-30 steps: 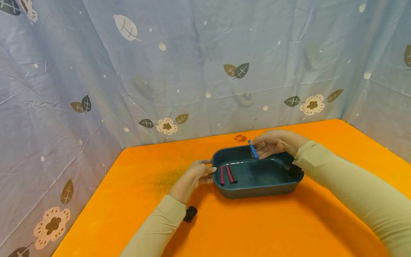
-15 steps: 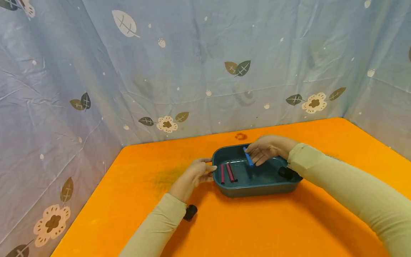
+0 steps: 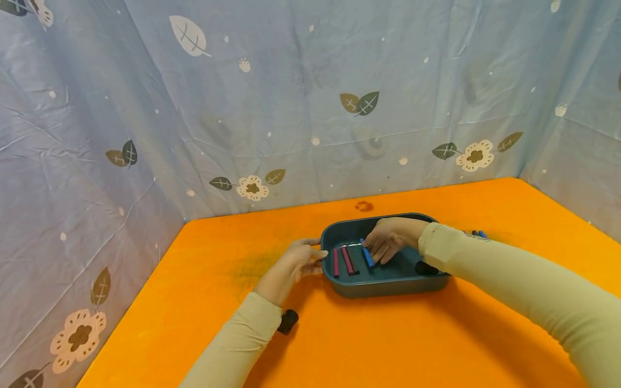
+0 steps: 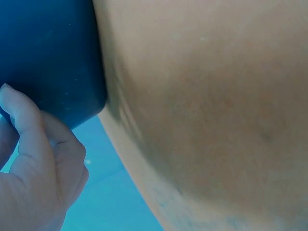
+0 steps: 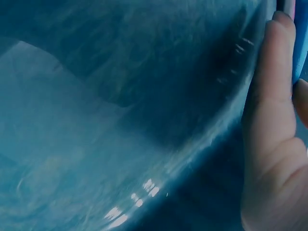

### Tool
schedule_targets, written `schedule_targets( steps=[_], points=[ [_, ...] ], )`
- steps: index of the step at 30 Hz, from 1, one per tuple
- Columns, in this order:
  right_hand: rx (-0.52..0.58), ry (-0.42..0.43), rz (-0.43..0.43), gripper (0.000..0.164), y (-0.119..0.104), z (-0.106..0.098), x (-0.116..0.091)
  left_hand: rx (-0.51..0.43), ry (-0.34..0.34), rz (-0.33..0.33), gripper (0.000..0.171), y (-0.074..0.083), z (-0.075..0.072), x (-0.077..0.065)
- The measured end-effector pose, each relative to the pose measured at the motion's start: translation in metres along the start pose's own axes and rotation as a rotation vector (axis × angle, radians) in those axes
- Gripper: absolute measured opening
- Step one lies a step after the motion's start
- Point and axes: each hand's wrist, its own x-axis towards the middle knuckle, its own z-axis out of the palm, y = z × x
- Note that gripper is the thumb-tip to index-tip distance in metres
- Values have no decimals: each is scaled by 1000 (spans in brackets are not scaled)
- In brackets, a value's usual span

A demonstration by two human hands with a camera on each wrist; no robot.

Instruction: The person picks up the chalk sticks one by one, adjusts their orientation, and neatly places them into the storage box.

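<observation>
A dark teal rectangular tray (image 3: 388, 290) stands on the orange table. My left hand (image 3: 299, 261) grips its left rim, thumb on top; in the left wrist view the fingers of that hand (image 4: 41, 154) lie against the tray's outer side (image 4: 53, 57). Inside the tray, my right hand (image 3: 392, 237) pinches a blue marker (image 3: 367, 255) close to the floor; whether it touches is unclear. The right wrist view shows only part of the blue marker (image 5: 301, 53) beside the fingers. Left of it lie two pink markers, one (image 3: 336, 263) near the wall and another (image 3: 347, 261) with a dark piece beside it.
Beyond the right sleeve, a few blue and black marker ends (image 3: 477, 234) show on the orange table (image 3: 339, 345); the arm hides the rest. Black wrist cameras sit under the left cuff (image 3: 288, 321) and the right cuff (image 3: 427, 268). A patterned curtain (image 3: 310, 108) surrounds the table.
My right hand has moved left and down into the tray with the blue marker, bringing it closer to the pink ones. Marker ends now show beyond the right sleeve. The left hand stays put.
</observation>
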Motion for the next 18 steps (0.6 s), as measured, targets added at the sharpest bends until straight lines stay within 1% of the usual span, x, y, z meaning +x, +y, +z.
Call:
schedule_targets(
  steps=[8,12,18],
  points=[
    [-47,-11,23,45,-1,11,8,-7,-1,-8,51,-1,3,-1],
    [-42,-15,22,43,-3,12,8,-2,-1,-5,52,0,4,-3],
    [-25,-34,16,43,-7,13,8,3,2,-9,51,0,0,-1]
  ],
)
